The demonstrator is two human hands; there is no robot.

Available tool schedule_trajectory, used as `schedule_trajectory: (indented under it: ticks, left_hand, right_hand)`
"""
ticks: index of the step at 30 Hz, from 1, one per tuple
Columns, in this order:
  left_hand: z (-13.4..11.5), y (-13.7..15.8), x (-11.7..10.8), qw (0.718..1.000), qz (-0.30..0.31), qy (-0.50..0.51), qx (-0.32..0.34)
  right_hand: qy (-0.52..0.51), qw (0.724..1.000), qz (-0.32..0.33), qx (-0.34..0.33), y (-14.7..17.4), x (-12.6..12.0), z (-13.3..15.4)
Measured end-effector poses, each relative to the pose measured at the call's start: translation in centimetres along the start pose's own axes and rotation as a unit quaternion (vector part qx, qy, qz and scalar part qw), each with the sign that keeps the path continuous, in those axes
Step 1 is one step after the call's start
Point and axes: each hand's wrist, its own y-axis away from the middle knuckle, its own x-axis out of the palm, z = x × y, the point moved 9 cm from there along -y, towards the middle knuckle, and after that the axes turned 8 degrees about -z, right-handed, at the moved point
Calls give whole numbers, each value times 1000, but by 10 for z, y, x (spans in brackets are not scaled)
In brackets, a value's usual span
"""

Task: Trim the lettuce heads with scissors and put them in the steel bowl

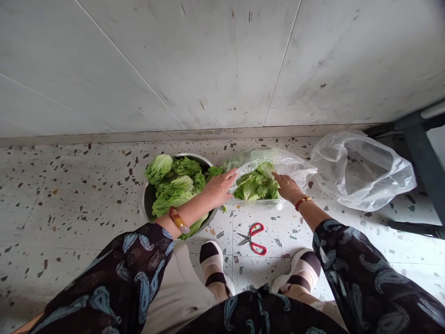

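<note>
A clear plastic bag (292, 164) lies on the floor with green lettuce (255, 184) showing in its opening. My left hand (219, 188), fingers stretched out, is at the bag's left side. At the right side of the lettuce is my right hand (287, 186), its fingers extended toward the leaves and partly overlapping the plastic; whether it touches the leaves I cannot tell. To the left, a round metal basin (143, 204) holds several lettuce heads (174, 190), and my left forearm passes over its right part.
Scissors with red handles (257, 239) lie on the speckled floor between my shoes (212, 260). Another clear plastic bag (365, 171) sits at the right, beside a dark metal frame (422, 157). A pale wall (222, 65) rises behind everything.
</note>
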Motion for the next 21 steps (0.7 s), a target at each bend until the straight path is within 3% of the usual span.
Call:
schedule_trajectory:
  ticks: [6, 9, 12, 14, 17, 19, 21]
  left_hand:
    - [2, 2, -2, 1000, -4, 8, -11]
    - [1, 1, -8, 999, -29, 19, 1]
    - [2, 3, -15, 997, -46, 65, -2]
    - [3, 4, -23, 992, -63, 107, -9]
    - [5, 5, -43, 976, -128, 176, -21]
    - [7, 7, -58, 956, -181, 226, -36]
    - [10, 12, -69, 934, -229, 268, -58]
  right_hand:
    - [-14, 998, 6, -54, 16, -20, -6]
    - [-42, 997, -5, -63, 17, -46, -11]
    - [-155, 987, -24, -30, 18, -79, -26]
    - [-294, 955, -43, 10, 22, -98, -37]
    - [-505, 858, -67, 61, 31, -112, -43]
    - [-592, 800, -68, 69, 37, -113, -35]
    - [-628, 774, -62, 59, 42, -112, -21]
